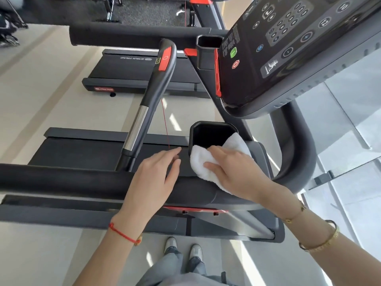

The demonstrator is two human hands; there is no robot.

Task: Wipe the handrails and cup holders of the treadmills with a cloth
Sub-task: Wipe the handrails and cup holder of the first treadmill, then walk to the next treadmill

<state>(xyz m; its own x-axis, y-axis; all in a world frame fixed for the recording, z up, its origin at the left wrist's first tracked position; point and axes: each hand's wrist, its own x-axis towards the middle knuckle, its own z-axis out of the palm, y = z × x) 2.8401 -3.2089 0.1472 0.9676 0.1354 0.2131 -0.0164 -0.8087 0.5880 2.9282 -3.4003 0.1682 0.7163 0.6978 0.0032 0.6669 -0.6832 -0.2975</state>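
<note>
Standing beside the nearest treadmill, the person leans over its padded side handrail (61,178), and both hands work just past it. The left hand (153,174) lies flat on the rail's far edge, its fingers (173,153) straight and relaxed, holding nothing. The right hand (233,168) presses a bunched white cloth (201,162) against the near rim of the cup holder (208,135), fingers curled over the cloth and gripping it; a fold of it stands against the holder's right wall. Wiping the cup holder looks to be the step in hand. Next, probably, the cloth must be pushed down inside and swept round the dark walls. Beyond rises the centre handlebar (148,100) with its chrome band, then a second cup holder (208,50) beside the console (288,48).
</note>
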